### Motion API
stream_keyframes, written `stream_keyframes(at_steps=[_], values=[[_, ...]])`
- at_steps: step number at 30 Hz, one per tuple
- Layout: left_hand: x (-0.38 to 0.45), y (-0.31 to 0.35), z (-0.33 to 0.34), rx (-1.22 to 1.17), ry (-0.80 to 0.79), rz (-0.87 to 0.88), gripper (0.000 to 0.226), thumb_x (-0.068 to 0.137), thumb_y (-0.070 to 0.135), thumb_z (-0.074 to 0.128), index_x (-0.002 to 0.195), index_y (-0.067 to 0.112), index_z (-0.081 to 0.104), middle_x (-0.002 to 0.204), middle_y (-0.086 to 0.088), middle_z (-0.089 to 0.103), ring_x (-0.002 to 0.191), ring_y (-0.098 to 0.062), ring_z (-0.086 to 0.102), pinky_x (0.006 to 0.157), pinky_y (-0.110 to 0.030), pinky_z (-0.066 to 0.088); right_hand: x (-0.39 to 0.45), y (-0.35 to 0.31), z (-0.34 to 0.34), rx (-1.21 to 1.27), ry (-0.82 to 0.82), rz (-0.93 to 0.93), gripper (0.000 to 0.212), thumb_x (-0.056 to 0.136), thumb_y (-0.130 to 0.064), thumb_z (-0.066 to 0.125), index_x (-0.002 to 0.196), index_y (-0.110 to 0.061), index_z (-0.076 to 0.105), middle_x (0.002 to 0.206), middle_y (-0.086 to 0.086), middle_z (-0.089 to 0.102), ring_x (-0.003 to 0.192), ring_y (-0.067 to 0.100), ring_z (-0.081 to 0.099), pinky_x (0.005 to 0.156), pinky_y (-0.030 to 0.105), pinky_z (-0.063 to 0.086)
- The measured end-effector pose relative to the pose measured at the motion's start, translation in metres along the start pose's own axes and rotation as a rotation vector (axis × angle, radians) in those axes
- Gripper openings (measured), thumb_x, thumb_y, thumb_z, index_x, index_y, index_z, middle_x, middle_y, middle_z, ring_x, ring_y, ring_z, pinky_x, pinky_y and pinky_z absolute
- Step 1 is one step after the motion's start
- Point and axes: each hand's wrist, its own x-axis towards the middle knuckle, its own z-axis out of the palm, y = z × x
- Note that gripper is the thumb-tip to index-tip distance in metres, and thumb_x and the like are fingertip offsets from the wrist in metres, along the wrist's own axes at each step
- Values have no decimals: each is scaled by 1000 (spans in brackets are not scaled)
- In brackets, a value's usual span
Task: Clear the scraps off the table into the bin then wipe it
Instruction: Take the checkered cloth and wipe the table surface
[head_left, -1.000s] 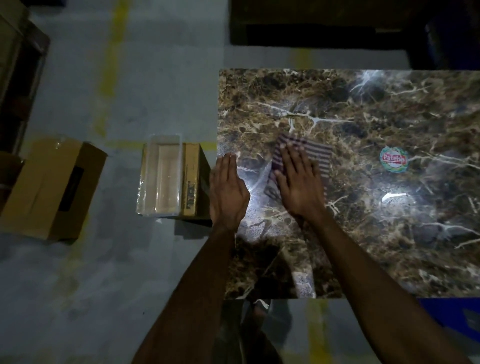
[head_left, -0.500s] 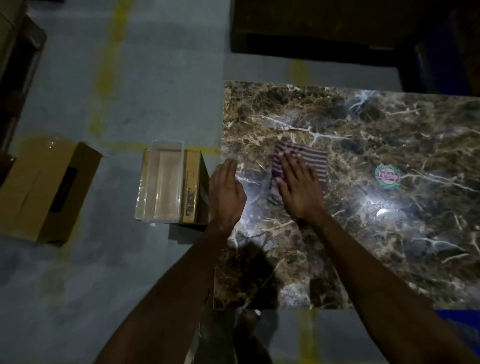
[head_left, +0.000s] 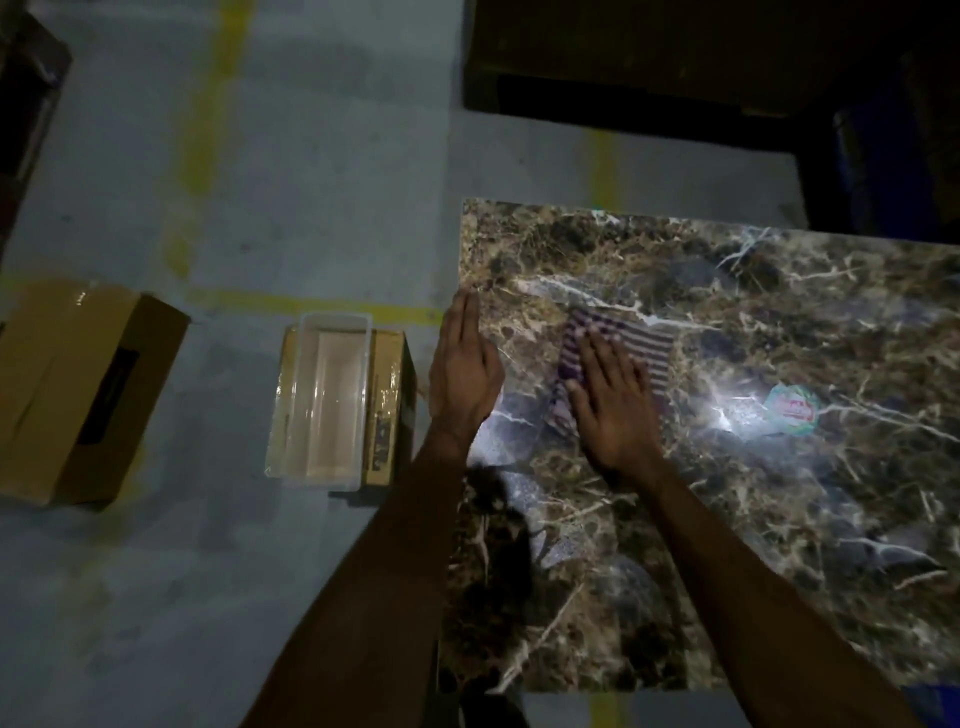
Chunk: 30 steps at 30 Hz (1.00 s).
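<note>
Dim room, grey floor, marble-pattern surface (head_left: 727, 467). Right hand (head_left: 613, 410) grip spread flat, pressing striped cloth (head_left: 634, 343) near surface's left edge; left hand (head_left: 462, 369) grip flat, fingers together, at that edge. Clear plastic bin (head_left: 322, 400) on floor just beside. Wipe well: even pressure, overlapping strokes toward edge. Scraps hard to make out; round sticker (head_left: 792, 408) blurred.

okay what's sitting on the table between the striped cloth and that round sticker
Nothing: in the head view, only bare marble tabletop with a bright glare patch lies between the purple-and-white striped cloth under the right hand and the round sticker.
</note>
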Motion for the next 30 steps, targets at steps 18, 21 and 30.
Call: stream_keyframes(at_steps=[18, 21, 30], values=[[-3, -15, 17, 117, 183, 86, 51, 107, 12, 50, 155, -2, 38, 162, -15, 39, 149, -23, 41, 114, -38, 44, 109, -27, -11, 15, -19, -23, 63, 110, -50, 17, 167, -27, 6, 175, -3, 5, 162, 19, 0, 130, 47, 3], [1, -12, 13, 30, 129, 38, 50, 110, 18, 36, 157, 1, 36, 164, -11, 36, 152, -21, 35, 125, -29, 27, 129, -55, -4, -4, -17, -86, 63, 110, -48, 22, 167, -25, 10, 175, 0, 8, 161, 23, 4, 129, 48, 3], [4, 2, 5, 36, 78, -120, 57, 107, 23, 33, 162, 10, 27, 168, -6, 31, 152, -22, 34, 116, -5, -5, 101, -14, -7, -34, -61, -305, 63, 109, -50, 23, 167, -29, 11, 174, -6, 9, 161, 18, 4, 129, 47, 6]])
